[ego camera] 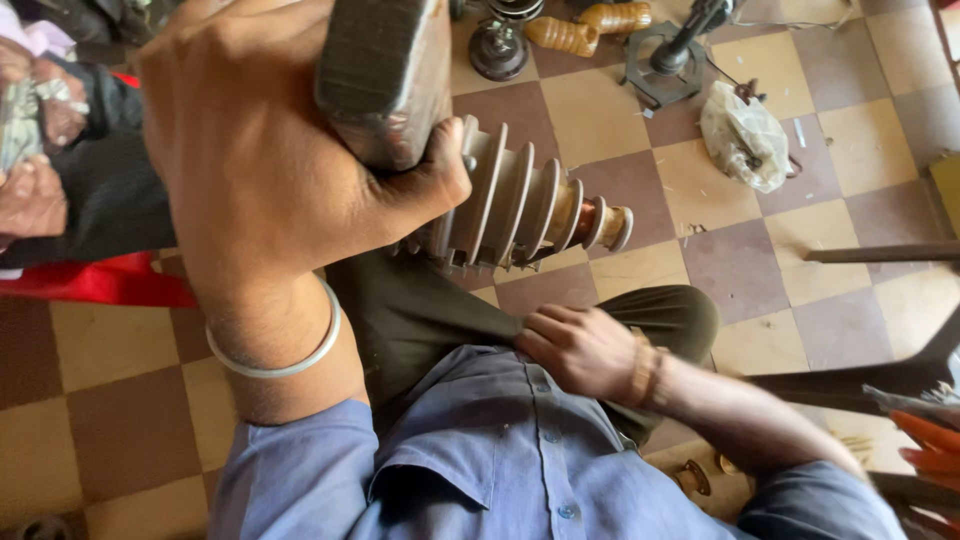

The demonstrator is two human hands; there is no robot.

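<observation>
Checkered floor (600, 110) below; left hand (250, 160) grips a dark block (385, 70) against the ribbed insulator (520, 205), right hand (580, 350) fingers pinching trousers (420, 310).

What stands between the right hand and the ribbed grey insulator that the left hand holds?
Nothing visible does. The right hand rests low at the lap, pinching the trouser cloth. The ribbed insulator is above it, gripped by the left hand together with a dark block. Only open air separates them.
</observation>
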